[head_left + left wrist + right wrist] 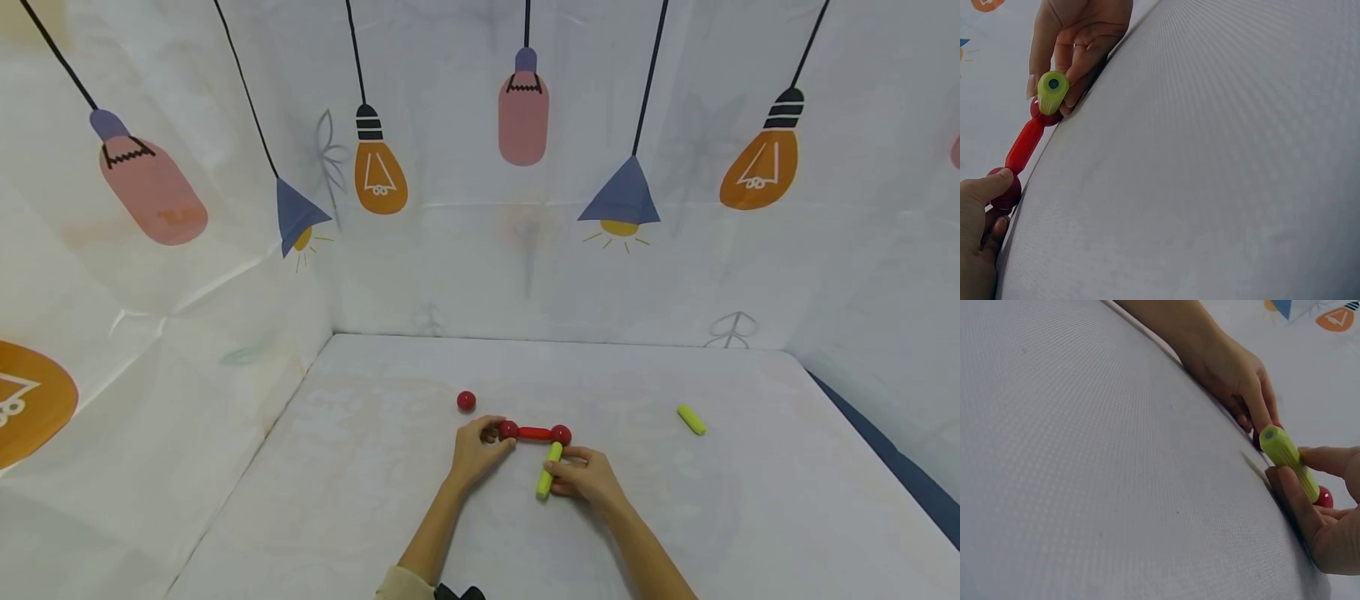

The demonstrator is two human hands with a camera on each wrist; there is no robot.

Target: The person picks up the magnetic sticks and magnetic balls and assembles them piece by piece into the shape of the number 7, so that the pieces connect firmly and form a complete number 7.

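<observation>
My left hand [474, 454] pinches a dark red ball [508, 430] between thumb and fingers. From that ball a bright red rod [535, 433] runs right to a second red ball [560, 434], the three joined in a line. My right hand [588, 479] pinches a yellow-green ribbed rod [549, 472], whose far end meets the right-hand ball. In the left wrist view the near end of the yellow-green rod [1052, 91] shows a dark round spot at its centre. The red rod [1024, 147] slants up between its balls there.
A loose red ball [467, 401] lies just beyond my left hand. Another yellow-green rod [692, 419] lies farther right on the white table [360, 500]. White sheets printed with lamps [450, 275] stand behind and to the sides.
</observation>
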